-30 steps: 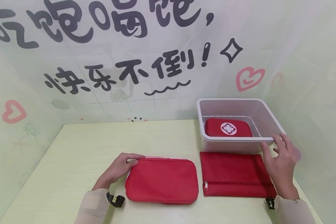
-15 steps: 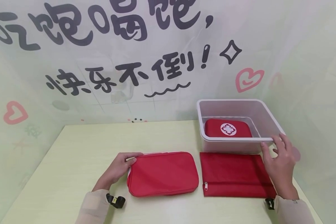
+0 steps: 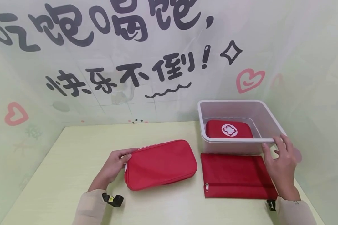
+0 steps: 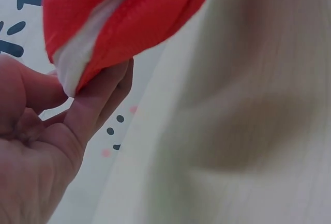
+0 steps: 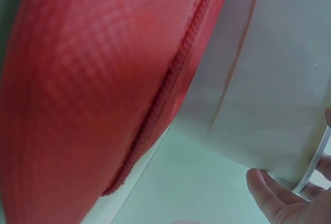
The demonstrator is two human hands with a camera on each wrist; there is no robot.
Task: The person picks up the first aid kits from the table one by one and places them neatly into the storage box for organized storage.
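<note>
My left hand [image 3: 115, 164] pinches a red zip pouch [image 3: 161, 164] by its upper left corner, thumb on the near face. The pouch is tilted, its right end higher, with a shadow on the table below. In the left wrist view, a white strip shows along the edge of the pouch [image 4: 150, 22] and the table lies apart beneath it. At the right, my right hand [image 3: 283, 164] grips the near right corner of a white plastic bin's rim [image 3: 242, 140], fingers over it and thumb outside. Inside the bin lies a red first-aid case [image 3: 214, 128] with a white cross emblem.
A flat red zippered pouch [image 3: 233, 172] lies on the table in front of the bin, partly under my right forearm. A printed wall sheet [image 3: 163, 109] stands behind the table [image 3: 81, 156], with more sheeting at both sides.
My left hand has raised the red zip pouch off the table and turned it, its right end going up; both shifted slightly left and away. The right hand stays on the bin's rim.
</note>
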